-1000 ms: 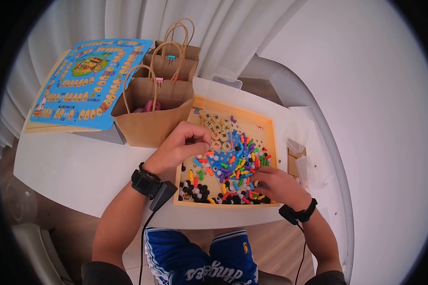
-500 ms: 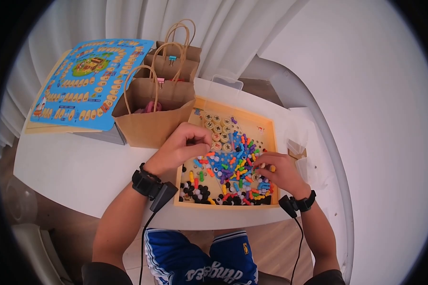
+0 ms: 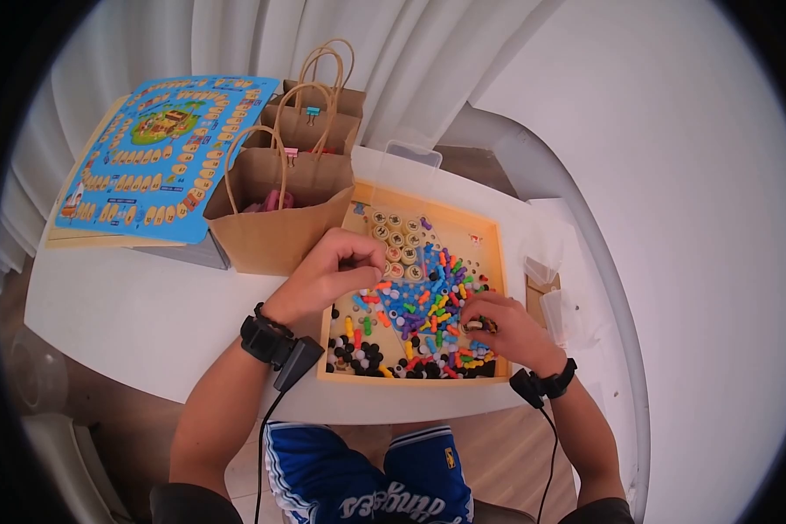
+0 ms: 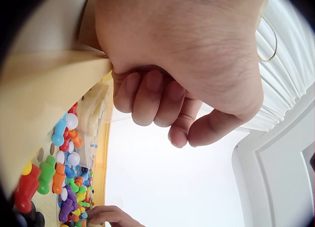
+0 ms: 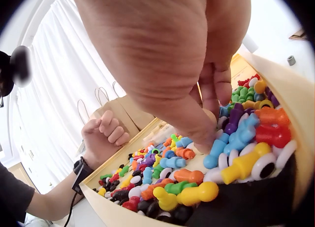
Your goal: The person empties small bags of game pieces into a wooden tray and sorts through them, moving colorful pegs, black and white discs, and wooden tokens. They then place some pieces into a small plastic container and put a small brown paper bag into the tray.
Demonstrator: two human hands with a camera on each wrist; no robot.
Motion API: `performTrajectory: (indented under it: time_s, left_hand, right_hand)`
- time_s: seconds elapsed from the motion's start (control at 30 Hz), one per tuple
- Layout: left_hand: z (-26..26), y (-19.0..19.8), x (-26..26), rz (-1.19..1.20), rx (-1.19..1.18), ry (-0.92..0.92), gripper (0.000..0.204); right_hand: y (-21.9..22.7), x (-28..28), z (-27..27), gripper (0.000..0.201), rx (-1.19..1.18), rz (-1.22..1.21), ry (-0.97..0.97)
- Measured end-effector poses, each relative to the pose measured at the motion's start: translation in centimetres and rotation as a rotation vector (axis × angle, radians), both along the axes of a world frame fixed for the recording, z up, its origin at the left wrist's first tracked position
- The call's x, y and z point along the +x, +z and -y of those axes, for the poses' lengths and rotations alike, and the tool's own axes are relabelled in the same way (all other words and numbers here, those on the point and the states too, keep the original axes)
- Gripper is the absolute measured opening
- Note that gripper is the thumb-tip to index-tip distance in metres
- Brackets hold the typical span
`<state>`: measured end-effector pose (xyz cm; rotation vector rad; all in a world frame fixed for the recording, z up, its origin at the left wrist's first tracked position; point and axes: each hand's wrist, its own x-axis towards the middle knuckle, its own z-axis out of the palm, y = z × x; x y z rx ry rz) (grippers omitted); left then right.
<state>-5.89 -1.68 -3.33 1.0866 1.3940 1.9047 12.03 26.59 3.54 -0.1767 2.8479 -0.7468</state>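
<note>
In the head view my right hand (image 3: 511, 332) is over the right side of a wooden tray (image 3: 498, 244). Its bent thumb and fingers hold a round wooden chess piece (image 3: 474, 325). Around the fingers lie coloured pegs (image 5: 241, 138), low among which they reach in the right wrist view. My left hand (image 3: 336, 266) hovers at the tray's left edge, fingers loosely curled and thumb near the index fingertip (image 4: 178, 138). Nothing shows between them. Beside it, several round wooden pieces with characters (image 3: 395, 236) sit in rows in a clear plastic box inside the tray.
Black and white balls (image 3: 358, 354) gather at the tray's near side. Brown paper bags (image 3: 279, 236) stand behind the left hand, beside a blue game board (image 3: 162, 157). Clear plastic containers (image 3: 555, 310) lie right of the tray on the white table (image 3: 148, 314).
The right hand moved away from me, with wooden pieces showing in its fingers, then came back a little nearer, low over the pegs. The left hand has stayed in place.
</note>
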Motion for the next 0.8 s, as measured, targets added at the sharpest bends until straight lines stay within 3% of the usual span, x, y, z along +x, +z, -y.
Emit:
performTrajectory:
  time_s: [0.23, 0.33, 0.8]
  left_hand:
    - [0.00, 0.05, 0.09, 0.015, 0.004, -0.002, 0.016]
    - [0.08, 0.22, 0.08, 0.012, -0.001, -0.004, 0.016]
    - [0.02, 0.13, 0.13, 0.019, -0.002, -0.001, 0.014]
  right_hand:
    - [-0.26, 0.34, -0.01, 0.025, 0.118, -0.127, 0.042]
    - [-0.53, 0.46, -0.55, 0.020, 0.007, -0.068, -0.064]
    - [0.23, 0.37, -0.06, 0.023, 0.074, -0.027, -0.021]
